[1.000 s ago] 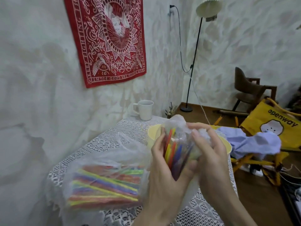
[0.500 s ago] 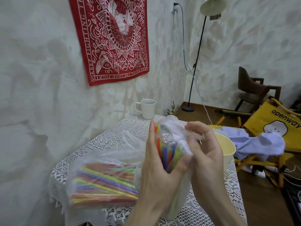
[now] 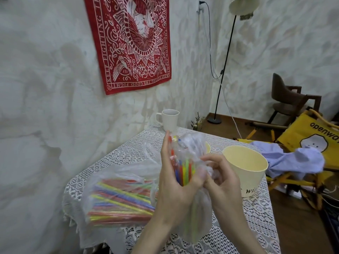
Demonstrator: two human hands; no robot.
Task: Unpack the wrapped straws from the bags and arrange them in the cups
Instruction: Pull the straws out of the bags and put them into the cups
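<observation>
I hold a clear plastic bag of coloured straws (image 3: 184, 167) upright over the table. My left hand (image 3: 172, 182) wraps round the bundle from the left. My right hand (image 3: 220, 177) pinches the crumpled plastic on the bag's right side. A second bag of straws (image 3: 119, 198) lies flat on the table to the left. A large yellow cup (image 3: 245, 169) stands to the right of my hands. Another yellow cup (image 3: 207, 147) peeks out behind the held bag. A white mug (image 3: 170, 119) sits at the table's far edge.
The table (image 3: 256, 217) has a white lace cloth and stands against a pale wall with a red hanging (image 3: 132, 43). To the right are a yellow folding chair (image 3: 310, 136) with blue cloth (image 3: 293, 158), a dark chair and a floor lamp (image 3: 225, 65).
The view has swung left, bringing the large yellow cup fully into sight. My right hand has slid lower on the bag, gathering the plastic; the straws stay in my left hand.
</observation>
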